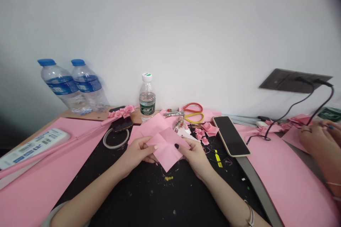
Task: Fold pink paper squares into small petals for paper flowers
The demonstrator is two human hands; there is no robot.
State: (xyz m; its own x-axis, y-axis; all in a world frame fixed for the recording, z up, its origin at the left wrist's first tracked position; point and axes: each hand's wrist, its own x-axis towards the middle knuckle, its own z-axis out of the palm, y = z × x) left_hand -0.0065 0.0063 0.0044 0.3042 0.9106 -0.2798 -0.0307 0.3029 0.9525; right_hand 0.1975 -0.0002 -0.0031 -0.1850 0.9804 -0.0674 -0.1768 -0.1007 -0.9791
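Black mat (154,205) lies nearest, bare along its near middle between two forearms (101,181), which leaves elbow room. Pink paper square (167,152) is up over the far half of the mat, one corner pointing near. Left hand (137,154) is clamped on its left corner, thumb on the facing side, fingers behind; right hand (195,156) pinches the right corner likewise. Holding opposite corners probably keeps the sheet spread and steady, its creases in view. Just beyond: loose pink paper (151,127) and scissors (182,114), handles to the right, likely parked within reach. Paper flowers (199,134) sit to the right of the hands, near a phone (231,136) lying face up. Tape roll (105,142) lies flat at left, presumably so it cannot roll. Small bottle (147,104) stands upright at the far side; two large bottles (62,85) stand far left, seemingly out of the way of the work. Far right, a co-worker's hand (317,136) is above a large pink sheet (290,173); its grip cannot be told.
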